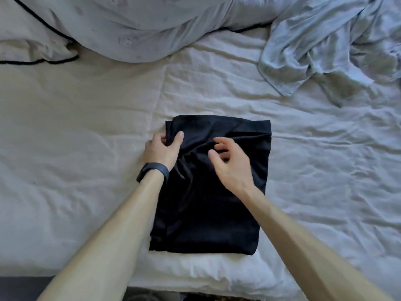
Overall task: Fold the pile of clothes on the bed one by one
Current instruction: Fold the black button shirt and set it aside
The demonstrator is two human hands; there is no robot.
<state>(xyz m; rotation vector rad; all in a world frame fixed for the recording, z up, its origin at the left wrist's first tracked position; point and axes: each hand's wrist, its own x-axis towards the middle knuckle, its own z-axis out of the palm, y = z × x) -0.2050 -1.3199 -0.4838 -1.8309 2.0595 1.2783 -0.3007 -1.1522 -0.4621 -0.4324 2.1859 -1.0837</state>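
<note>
A black cloth garment folded into a rough rectangle (206,218) lies flat on the rumpled cream-sheeted bed (82,127), near its front edge. The left hand (162,149), with a dark band (153,171) on its wrist, pinches the garment's upper left edge between thumb and fingers. The right hand (230,165) hangs over the middle, fingers loosely curled and holding nothing. A crumpled pale blue garment (321,53) lies well apart, at the far right.

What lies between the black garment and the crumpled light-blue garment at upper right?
Only wrinkled white bed sheet; the head view shows nothing else between the black garment and the light-blue garment.
</note>
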